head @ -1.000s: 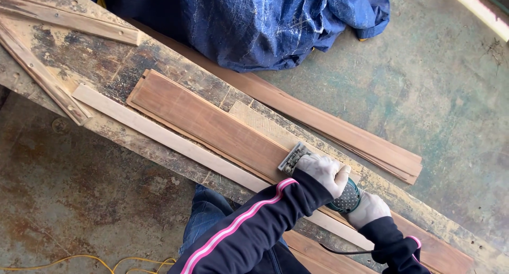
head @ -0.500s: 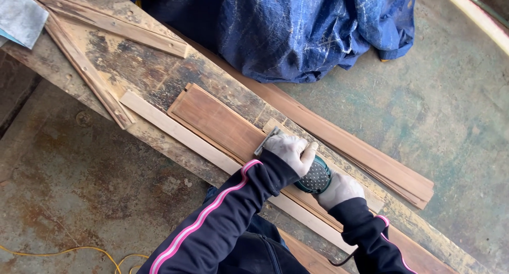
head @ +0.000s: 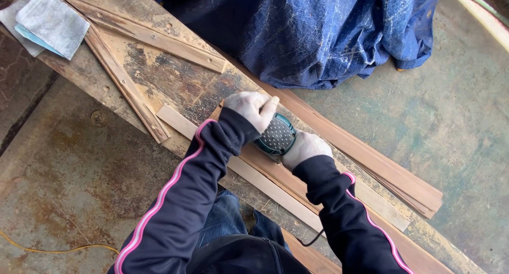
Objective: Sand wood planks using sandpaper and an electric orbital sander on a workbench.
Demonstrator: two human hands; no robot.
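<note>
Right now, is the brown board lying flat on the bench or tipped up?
Flat. The brown board lies along the bench beside a pale strip, with the sander pressed on it under the left hand and right hand.

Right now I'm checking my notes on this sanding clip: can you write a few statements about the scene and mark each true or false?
1. Both hands, left hand and right hand, grip the green sander. True.
2. The hands are bare. False: both wear light gloves.
3. The sander sits on a reddish-brown board on the workbench. True.
4. A red tarp lies behind the bench. False: the tarp is blue.
5. The sleeves carry pink stripes. True.
</note>
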